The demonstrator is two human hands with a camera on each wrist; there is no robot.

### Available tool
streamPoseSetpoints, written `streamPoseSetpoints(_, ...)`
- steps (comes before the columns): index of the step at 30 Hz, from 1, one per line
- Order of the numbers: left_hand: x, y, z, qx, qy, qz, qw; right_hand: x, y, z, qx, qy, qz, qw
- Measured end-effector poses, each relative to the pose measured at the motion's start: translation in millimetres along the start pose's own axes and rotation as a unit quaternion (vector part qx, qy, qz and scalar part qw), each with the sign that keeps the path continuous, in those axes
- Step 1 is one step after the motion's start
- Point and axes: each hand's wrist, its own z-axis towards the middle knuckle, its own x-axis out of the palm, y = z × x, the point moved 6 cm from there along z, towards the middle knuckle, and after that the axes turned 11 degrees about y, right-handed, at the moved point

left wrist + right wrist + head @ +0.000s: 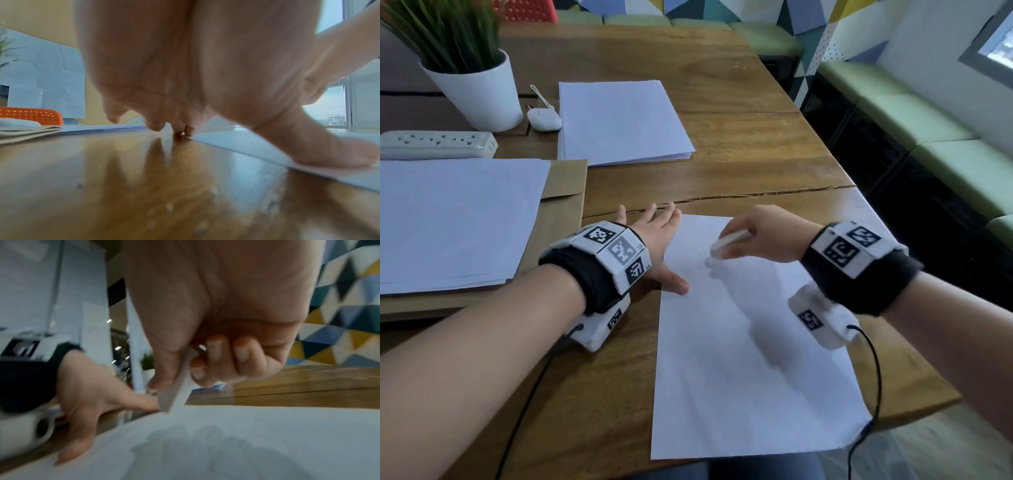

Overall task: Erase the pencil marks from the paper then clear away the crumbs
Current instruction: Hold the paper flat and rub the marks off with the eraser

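Observation:
A white sheet of paper (750,359) lies on the wooden table (739,164) in front of me. My right hand (756,236) grips a white eraser (729,241), thumb on one side and curled fingers on the other, its lower tip on the paper's upper part. In the right wrist view the eraser (179,386) is blurred and its tip meets the paper (246,443). My left hand (659,240) lies flat with spread fingers over the sheet's upper left edge, thumb on the paper (267,146). Pencil marks are too faint to make out.
To the left lies a stack of white sheets (455,222) on a brown envelope (565,192). Another paper stack (619,123), a white earbud case (544,119), a power strip (436,144) and a potted plant (472,82) stand further back. The table's right edge drops off beside green benches (914,113).

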Motion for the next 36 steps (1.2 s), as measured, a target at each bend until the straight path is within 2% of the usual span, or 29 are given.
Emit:
streamPoseSetpoints(2, 0, 1, 0, -0.001, 0.002, 0.006, 1.0, -12, -26, -21, 0.01, -0.094, 0.117, 0.989)
streamPoseSetpoints(3, 1, 1, -1, -0.003, 0.003, 0.008, 1.0, -15, -41, -33, 0.027, -0.131, 0.191, 0.972)
streamPoseSetpoints(5, 2, 1, -2, -0.007, 0.007, 0.01, 1.0, -12, -67, -56, 0.065, -0.16, 0.356, 0.918)
streamPoseSetpoints(8, 2, -5, -7, 0.005, 0.021, 0.001, 1.0, 3, -88, -79, 0.094, -0.153, 0.559, 0.81)
streamPoseSetpoints(11, 0, -12, -12, 0.025, 0.025, 0.013, 0.999, 27, -93, -91, 0.107, -0.144, 0.675, 0.715)
streamPoseSetpoints(13, 0, -13, -14, 0.021, 0.025, 0.023, 0.999, 49, -89, -93, 0.107, -0.124, 0.724, 0.67)
streamPoseSetpoints(15, 2, -11, -14, 0.008, 0.025, 0.027, 0.999, 70, -84, -93, 0.115, -0.103, 0.751, 0.642)
streamPoseSetpoints(17, 5, -7, -14, -0.01, 0.025, 0.027, 0.999, 77, -81, -92, 0.121, -0.108, 0.746, 0.645)
streamPoseSetpoints(19, 9, -5, -15, -0.028, 0.025, 0.03, 0.999, 71, -80, -90, 0.108, -0.14, 0.721, 0.67)
streamPoseSetpoints(20, 10, -4, -16, -0.037, 0.024, 0.031, 0.999, 64, -79, -89, 0.098, -0.157, 0.692, 0.698)
streamPoseSetpoints(22, 13, -2, -18, -0.055, 0.024, 0.031, 0.998, 54, -68, -91, 0.073, -0.165, 0.595, 0.783)
streamPoseSetpoints(24, 15, -1, -21, -0.073, 0.024, 0.029, 0.997, 56, -48, -90, 0.05, -0.123, 0.484, 0.865)
streamPoseSetpoints(26, 16, -2, -25, -0.087, 0.024, 0.032, 0.995, 69, -31, -87, 0.045, -0.057, 0.381, 0.922)
streamPoseSetpoints(28, 18, -3, -30, -0.097, 0.03, 0.044, 0.994, 72, -23, -81, 0.042, -0.042, 0.333, 0.941)
streamPoseSetpoints(33, 29, -9, -55, -0.1, 0.059, 0.09, 0.989, 48, -48, -59, 0.061, -0.096, 0.376, 0.92)
streamPoseSetpoints(36, 35, -18, -74, -0.072, 0.08, 0.12, 0.987, 35, -56, -50, 0.075, -0.106, 0.356, 0.926)
